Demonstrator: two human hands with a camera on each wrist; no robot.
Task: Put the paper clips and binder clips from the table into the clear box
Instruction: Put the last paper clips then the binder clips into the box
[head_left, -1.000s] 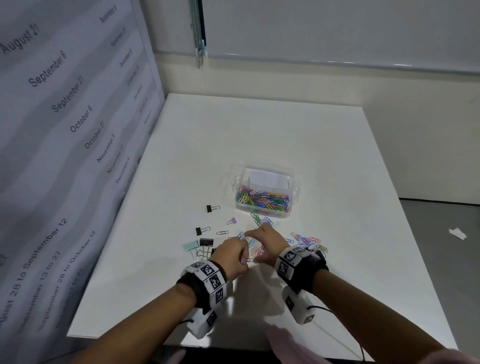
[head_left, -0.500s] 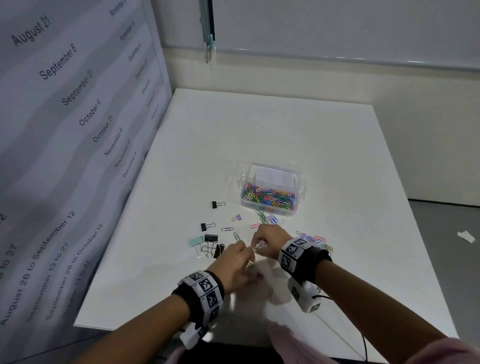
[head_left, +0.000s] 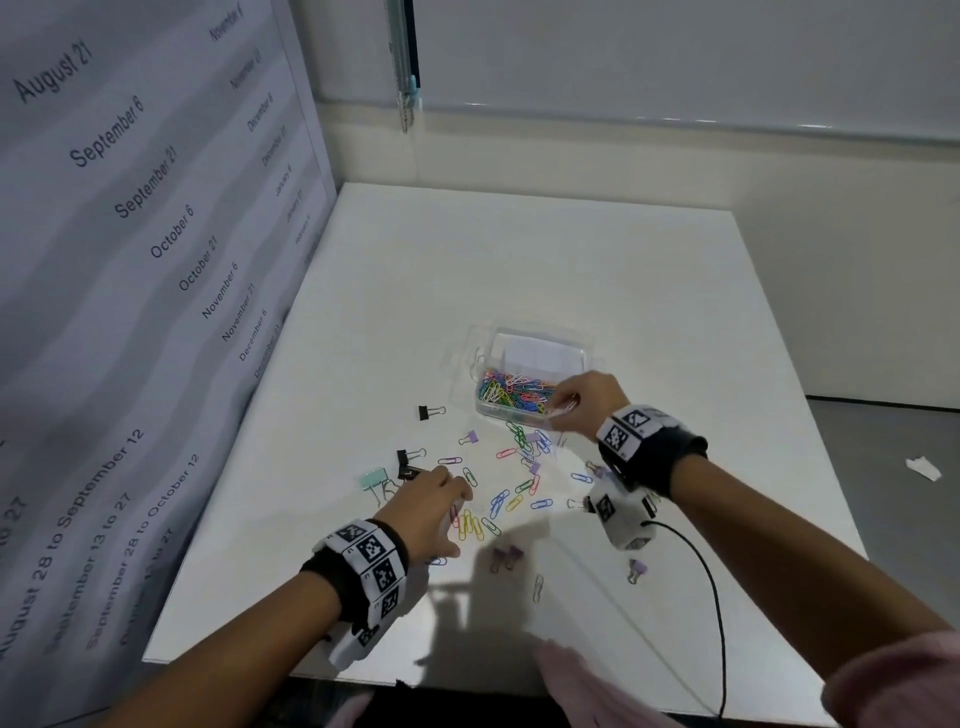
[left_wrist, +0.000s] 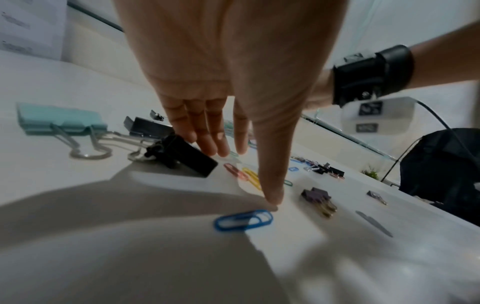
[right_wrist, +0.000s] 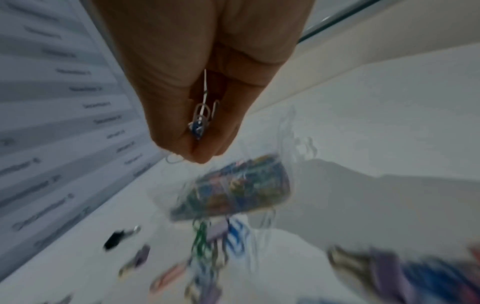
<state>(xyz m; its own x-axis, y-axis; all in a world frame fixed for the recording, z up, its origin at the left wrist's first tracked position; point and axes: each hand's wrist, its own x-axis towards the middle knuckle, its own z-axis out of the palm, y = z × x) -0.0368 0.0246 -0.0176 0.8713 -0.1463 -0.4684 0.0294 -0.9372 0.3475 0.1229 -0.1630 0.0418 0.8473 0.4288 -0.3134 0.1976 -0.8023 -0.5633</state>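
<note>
The clear box (head_left: 480, 358) (right_wrist: 233, 191) sits mid-table, with many coloured paper clips in it. My right hand (head_left: 569, 402) (right_wrist: 202, 152) hovers at its near right corner and pinches a few paper clips (right_wrist: 200, 121). Loose paper clips (head_left: 498, 499) lie scattered in front of the box. My left hand (head_left: 441, 499) (left_wrist: 244, 174) is spread over them with straight fingers and holds nothing; its thumb tip touches the table by a blue paper clip (left_wrist: 242, 220). Beside its fingers lie a black binder clip (left_wrist: 187, 158) and a mint one (head_left: 374, 478) (left_wrist: 62, 121).
More binder clips lie about: a black one (head_left: 427, 412) left of the box, purple ones (head_left: 506, 556) (head_left: 636, 569) near the front. A panel printed with dates (head_left: 130, 260) walls the table's left side. A black cable (head_left: 711, 597) trails from my right wrist.
My right hand has lifted from the pile and moved up and right to the box with clips in it. My left hand has let go and spread flat over the scattered clips.
</note>
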